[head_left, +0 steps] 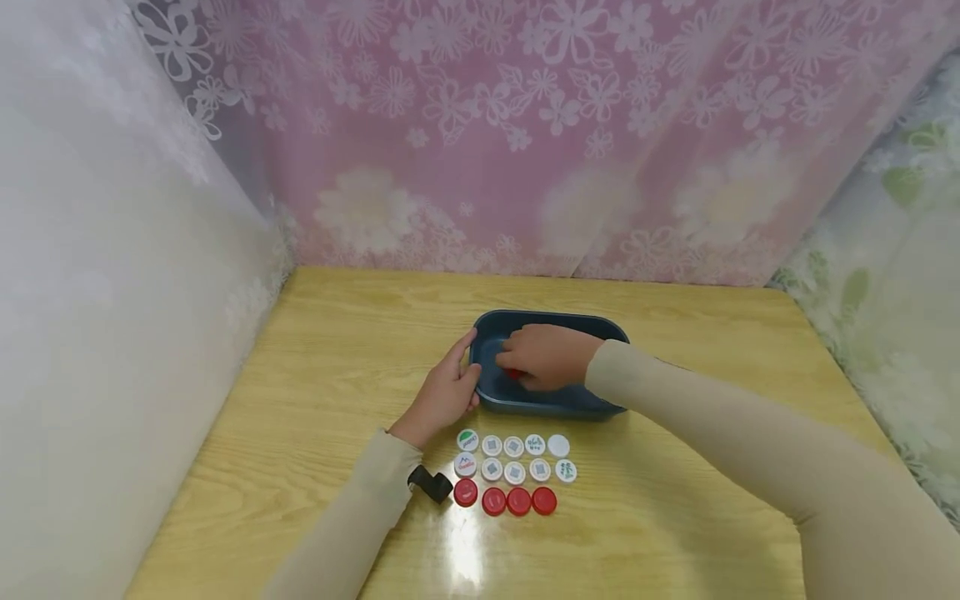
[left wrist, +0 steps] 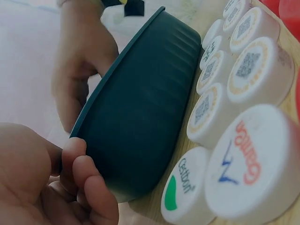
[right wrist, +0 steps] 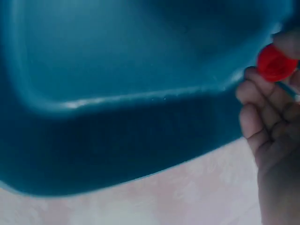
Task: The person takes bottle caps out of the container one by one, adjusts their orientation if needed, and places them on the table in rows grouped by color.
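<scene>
A dark blue plastic tub (head_left: 551,410) stands on the wooden table. My left hand (head_left: 444,396) grips the tub's left end, with fingers curled at the rim in the left wrist view. Inside the tub, my right hand (head_left: 551,354) pinches a red bottle cap (right wrist: 276,64) between thumb and fingers; in the head view most of that cap is hidden by the hand. In front of the tub lie two rows of white bottle caps (head_left: 513,472), some printed with codes or logos. A row of red bottle caps (head_left: 519,502) lies nearest me.
The wooden table (head_left: 337,350) extends on both sides of the tub. Pink flowered curtain (head_left: 480,167) hangs behind it, with pale cloth (head_left: 150,250) at the left. A black strap (head_left: 431,484) on my left wrist is close to the leftmost red cap.
</scene>
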`<state>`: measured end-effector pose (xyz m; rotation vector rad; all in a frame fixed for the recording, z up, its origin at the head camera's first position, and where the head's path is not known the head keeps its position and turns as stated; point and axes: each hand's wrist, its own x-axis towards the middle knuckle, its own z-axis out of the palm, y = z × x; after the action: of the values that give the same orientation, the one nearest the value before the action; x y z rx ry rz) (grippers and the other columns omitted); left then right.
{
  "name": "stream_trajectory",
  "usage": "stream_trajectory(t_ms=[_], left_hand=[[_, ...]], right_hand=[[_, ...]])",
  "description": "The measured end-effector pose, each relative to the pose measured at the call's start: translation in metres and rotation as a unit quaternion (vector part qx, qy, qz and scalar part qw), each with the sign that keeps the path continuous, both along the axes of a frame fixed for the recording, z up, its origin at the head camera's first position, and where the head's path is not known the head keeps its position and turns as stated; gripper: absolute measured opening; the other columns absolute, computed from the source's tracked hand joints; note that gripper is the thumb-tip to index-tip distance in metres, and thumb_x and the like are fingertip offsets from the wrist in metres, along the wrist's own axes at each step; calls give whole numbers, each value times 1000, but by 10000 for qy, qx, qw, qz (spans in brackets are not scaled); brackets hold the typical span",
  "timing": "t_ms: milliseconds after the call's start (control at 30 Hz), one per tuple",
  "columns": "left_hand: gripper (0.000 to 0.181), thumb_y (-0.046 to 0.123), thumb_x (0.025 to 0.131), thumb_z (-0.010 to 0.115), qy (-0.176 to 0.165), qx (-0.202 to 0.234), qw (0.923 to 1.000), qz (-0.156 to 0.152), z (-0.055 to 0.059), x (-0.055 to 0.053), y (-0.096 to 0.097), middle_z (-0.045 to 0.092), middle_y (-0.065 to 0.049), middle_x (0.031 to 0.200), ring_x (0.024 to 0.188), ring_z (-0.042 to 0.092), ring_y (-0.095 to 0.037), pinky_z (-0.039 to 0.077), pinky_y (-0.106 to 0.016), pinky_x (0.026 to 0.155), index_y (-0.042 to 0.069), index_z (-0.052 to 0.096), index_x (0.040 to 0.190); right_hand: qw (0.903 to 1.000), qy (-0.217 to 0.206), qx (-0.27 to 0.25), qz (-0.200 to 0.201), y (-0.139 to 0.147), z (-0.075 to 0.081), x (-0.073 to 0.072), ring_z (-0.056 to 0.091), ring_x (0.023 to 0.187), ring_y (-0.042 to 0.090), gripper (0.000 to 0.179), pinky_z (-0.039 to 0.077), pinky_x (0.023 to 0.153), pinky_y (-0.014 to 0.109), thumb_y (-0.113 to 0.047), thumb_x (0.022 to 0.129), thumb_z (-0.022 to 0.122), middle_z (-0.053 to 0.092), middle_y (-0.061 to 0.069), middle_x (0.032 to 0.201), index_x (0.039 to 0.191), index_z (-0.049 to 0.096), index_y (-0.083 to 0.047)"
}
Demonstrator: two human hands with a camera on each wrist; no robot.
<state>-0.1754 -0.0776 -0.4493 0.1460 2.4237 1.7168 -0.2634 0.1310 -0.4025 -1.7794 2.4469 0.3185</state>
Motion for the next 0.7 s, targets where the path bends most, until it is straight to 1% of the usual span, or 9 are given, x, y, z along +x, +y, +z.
stream_trajectory(t_ms=[100, 167, 233, 300, 367, 467, 533, 600, 700], left_hand=[[59, 20, 111, 47, 66, -11, 10000, -61, 1, -1, 2, 58, -3, 62, 54, 56, -16, 48, -29, 58, 27, 25, 166], [59, 20, 111, 46, 55, -8, 10000, -80, 1, -1, 2, 59, -3, 62, 54, 56, -16, 48, -29, 57, 27, 25, 166], [60, 20, 111, 46, 39, -3, 10000, -67, 2, -2, 1, 59, -3, 62, 55, 57, -17, 49, -29, 57, 28, 24, 166], [60, 20, 111, 46, 49, -27, 10000, -9, 3, -4, 0, 59, -4, 63, 55, 58, -18, 49, -29, 57, 29, 25, 166], [59, 20, 111, 47, 93, -72, 9999, 87, 4, -6, -1, 60, -5, 63, 56, 58, -19, 48, -29, 57, 30, 26, 165], [59, 20, 111, 47, 109, -128, 9997, 158, 4, -8, -2, 60, -6, 64, 56, 58, -20, 48, -30, 57, 30, 27, 165], [59, 20, 111, 47, 23, -159, 9998, 138, 2, -7, -1, 60, -6, 64, 56, 58, -20, 48, -30, 56, 31, 26, 165], [59, 21, 111, 46, -70, -182, 9998, 106, 0, -6, 1, 60, -6, 64, 56, 58, -20, 47, -30, 56, 32, 25, 165], [59, 21, 111, 46, -59, -165, 9998, 71, -2, -5, 5, 60, -6, 64, 55, 58, -20, 47, -30, 55, 32, 25, 165]], right_hand=[[9939, -321, -620, -856, 21, 12, 13, 54, 76, 13, 18, 51, 76, 32, -23, 95, 75, 59, -7, 86, 106, 62, -17], [9828, -512, -1088, -1405, 35, 20, 29, 56, 77, 11, 21, 52, 76, 31, -22, 93, 78, 61, -8, 89, 107, 63, -16], [9700, -592, -1560, -1768, 47, 25, 48, 59, 80, 11, 24, 52, 79, 32, -23, 92, 80, 64, -8, 92, 108, 65, -16], [9609, -452, -2057, -1796, 58, 26, 69, 60, 83, 12, 24, 52, 81, 34, -24, 90, 83, 65, -8, 94, 107, 67, -16], [9541, -253, -2511, -1615, 66, 23, 91, 61, 86, 15, 26, 52, 83, 38, -22, 87, 86, 66, -6, 95, 104, 68, -14], [9456, 53, -2941, -1388, 78, 10, 126, 57, 87, 14, 32, 49, 82, 38, -19, 80, 91, 63, -6, 95, 102, 69, -14], [9419, 74, -3059, -1382, 86, -2, 149, 55, 88, 13, 35, 49, 81, 37, -18, 76, 93, 61, -7, 94, 101, 69, -16], [9400, 11, -3064, -1498, 93, -15, 168, 54, 87, 10, 34, 49, 79, 35, -17, 75, 93, 60, -9, 94, 100, 70, -17], [9400, -24, -2933, -1745, 100, -30, 189, 56, 85, 9, 29, 51, 77, 35, -19, 76, 91, 62, -11, 92, 97, 71, -19]])
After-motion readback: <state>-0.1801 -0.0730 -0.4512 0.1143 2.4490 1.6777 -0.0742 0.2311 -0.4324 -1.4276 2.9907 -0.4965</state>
